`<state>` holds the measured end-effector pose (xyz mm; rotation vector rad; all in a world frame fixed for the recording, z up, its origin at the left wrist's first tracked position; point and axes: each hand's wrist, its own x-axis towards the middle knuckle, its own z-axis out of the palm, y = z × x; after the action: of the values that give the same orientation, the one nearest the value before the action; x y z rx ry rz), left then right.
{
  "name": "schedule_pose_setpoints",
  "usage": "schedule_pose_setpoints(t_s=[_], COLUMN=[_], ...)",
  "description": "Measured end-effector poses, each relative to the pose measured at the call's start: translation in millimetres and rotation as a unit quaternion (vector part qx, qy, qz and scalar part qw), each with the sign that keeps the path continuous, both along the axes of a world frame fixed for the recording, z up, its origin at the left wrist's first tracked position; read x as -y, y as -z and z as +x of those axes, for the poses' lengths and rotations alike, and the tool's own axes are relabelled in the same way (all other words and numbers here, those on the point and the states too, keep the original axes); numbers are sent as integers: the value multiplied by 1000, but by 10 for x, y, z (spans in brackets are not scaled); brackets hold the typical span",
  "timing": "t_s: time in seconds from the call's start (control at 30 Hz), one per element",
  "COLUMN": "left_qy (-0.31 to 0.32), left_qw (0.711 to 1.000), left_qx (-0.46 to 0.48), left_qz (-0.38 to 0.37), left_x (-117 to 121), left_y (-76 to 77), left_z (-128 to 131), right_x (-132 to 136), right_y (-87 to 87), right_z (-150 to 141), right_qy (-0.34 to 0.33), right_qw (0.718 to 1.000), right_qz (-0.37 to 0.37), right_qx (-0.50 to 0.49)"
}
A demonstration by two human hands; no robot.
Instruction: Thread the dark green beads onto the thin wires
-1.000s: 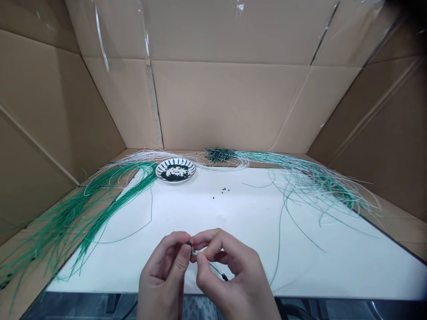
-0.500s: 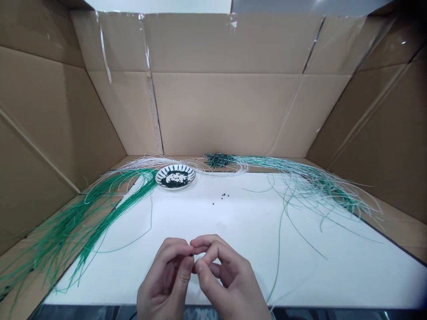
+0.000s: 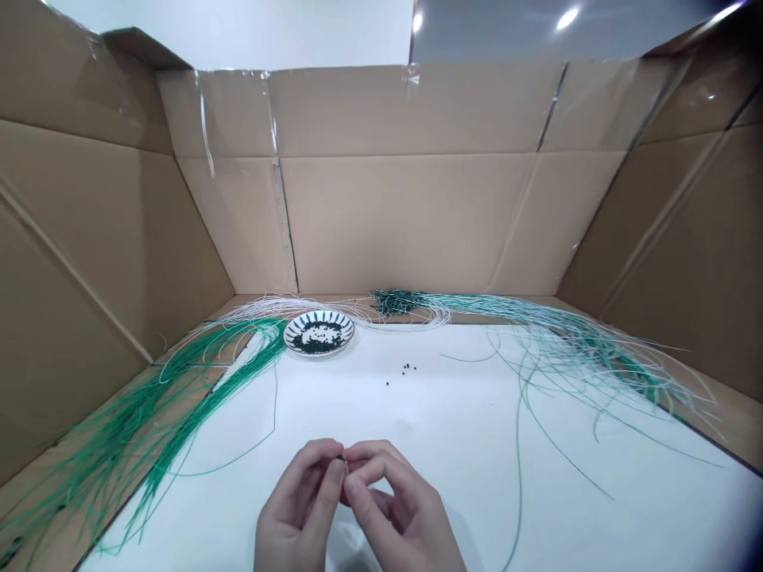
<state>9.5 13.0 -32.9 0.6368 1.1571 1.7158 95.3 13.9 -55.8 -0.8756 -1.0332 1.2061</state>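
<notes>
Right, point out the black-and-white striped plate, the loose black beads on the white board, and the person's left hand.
striped plate (image 3: pixel 319 351): head view, on its front rim.
loose black beads (image 3: pixel 406 368): head view, on the small group right of the plate.
left hand (image 3: pixel 298 500): head view, on the middle of the hand.

Makeshift craft workspace: cardboard box (image 3: pixel 393 222), white sheet (image 3: pixel 453 445), beads (image 3: pixel 315 338).

hands (image 3: pixel 349 485) pinching tiny dark bead (image 3: pixel 343 458) | striped plate (image 3: pixel 288 337) of beads (image 3: pixel 315 340) ahead | green cords (image 3: pixel 196 421) left
</notes>
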Motion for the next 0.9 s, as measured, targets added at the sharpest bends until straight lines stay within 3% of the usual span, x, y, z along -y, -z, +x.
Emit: schedule_pose_setpoints(t_s=[0.13,0.27,0.67,0.9], left_qy=[63,103,75,54], left_qw=[992,983,986,995], left_qx=[100,138,130,65], left_qz=[-53,-62,-69,-51], left_x=[-24,-33,-30,-62], left_y=[-22,-48,-56,46], left_z=[-62,-85,-90,-178], right_x=[3,14,16,11], right_y=[-42,-106,-81,-58], right_z=[10,19,16,51], right_qy=[9,11,-4,-1], right_qw=[1000,1000,1000,999], right_qz=[3,2,8,-12], right_qx=[18,25,15,39])
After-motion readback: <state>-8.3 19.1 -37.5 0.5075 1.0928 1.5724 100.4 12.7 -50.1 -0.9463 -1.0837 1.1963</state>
